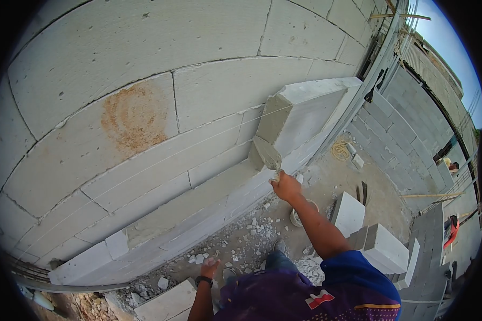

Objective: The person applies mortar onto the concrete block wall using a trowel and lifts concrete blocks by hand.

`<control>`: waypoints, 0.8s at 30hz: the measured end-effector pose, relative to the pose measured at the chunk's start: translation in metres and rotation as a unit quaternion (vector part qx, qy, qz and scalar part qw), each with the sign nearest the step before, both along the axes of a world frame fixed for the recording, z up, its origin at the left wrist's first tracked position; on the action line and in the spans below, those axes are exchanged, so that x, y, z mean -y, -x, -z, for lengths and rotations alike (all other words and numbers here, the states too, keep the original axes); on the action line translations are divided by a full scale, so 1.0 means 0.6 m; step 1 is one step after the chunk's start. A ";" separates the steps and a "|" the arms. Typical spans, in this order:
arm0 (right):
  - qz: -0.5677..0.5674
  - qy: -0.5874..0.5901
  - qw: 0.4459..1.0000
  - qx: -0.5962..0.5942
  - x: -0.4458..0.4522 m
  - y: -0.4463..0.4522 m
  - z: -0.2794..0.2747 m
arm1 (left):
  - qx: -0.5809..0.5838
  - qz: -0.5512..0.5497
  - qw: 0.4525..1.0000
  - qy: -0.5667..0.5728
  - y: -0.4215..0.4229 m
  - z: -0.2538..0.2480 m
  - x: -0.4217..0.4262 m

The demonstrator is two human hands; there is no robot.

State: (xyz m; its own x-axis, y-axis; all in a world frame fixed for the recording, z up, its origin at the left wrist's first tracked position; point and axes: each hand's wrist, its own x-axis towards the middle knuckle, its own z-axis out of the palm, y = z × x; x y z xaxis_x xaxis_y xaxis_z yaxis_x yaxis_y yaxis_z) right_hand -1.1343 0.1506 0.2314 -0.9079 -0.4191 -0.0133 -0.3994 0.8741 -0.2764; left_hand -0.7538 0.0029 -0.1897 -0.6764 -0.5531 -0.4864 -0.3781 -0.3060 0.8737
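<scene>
My right hand [287,187] is closed round the handle of a pointed trowel [269,155], whose blade is smeared with grey mortar. The blade is at the lower end of a white block [310,115], where the block's grey end face [273,120] meets the course below. A layer of grey mortar [198,195] lies along the top of that low course of blocks [171,235]. My left hand [210,267] hangs low near my body, fingers loosely apart and holding nothing I can see. A dark watch [203,280] is on its wrist.
A tall block wall [219,85] rises behind the low course, with a thin string [160,142] stretched before it. Rubble [254,227] litters the floor. A bucket [297,216] is partly behind my right arm. Loose blocks [380,249] stand at right, near a coiled yellow rope [339,151].
</scene>
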 end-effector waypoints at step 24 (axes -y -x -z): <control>0.039 0.043 0.998 -0.010 0.034 0.001 -0.064 | 0.019 0.026 0.999 -0.022 0.012 -0.067 -0.005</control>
